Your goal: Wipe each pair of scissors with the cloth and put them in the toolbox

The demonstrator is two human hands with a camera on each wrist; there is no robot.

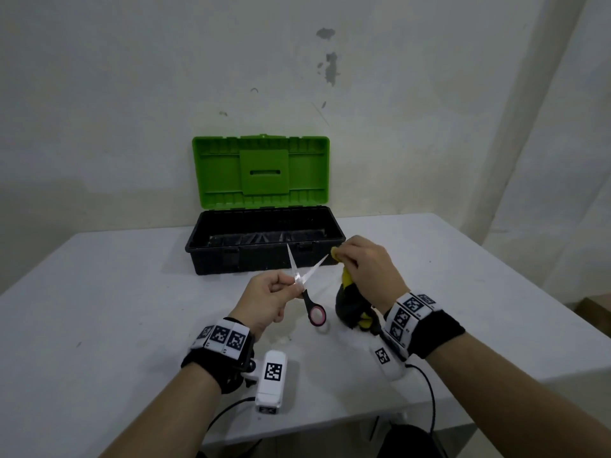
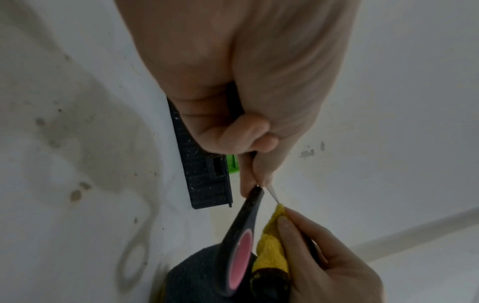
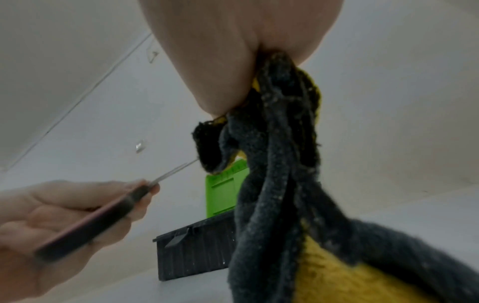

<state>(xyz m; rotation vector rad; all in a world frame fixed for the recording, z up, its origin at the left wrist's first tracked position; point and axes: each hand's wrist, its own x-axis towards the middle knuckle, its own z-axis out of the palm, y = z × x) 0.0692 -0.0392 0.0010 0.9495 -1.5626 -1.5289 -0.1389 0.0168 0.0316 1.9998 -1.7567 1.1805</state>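
Both hands work above the white counter (image 1: 132, 292): left hand (image 1: 264, 300) pinches the spread black-handled steel scissors (image 1: 305, 285), right hand (image 1: 367, 264) clutches the yellow-and-grey cloth (image 1: 350, 305) at one blade tip. Bare points could nick fingers. Beyond stands the open green-lidded black plastic toolbox (image 1: 264, 241).

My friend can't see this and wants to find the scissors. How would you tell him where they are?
Look for the toolbox with the green lid standing open at the back of the white table. Just in front of it, two hands meet above the table. The left hand holds the scissors: shiny blades spread in a V, black handles with pink-lined loops, one blade tip tucked into the yellow and dark cloth in the right hand.
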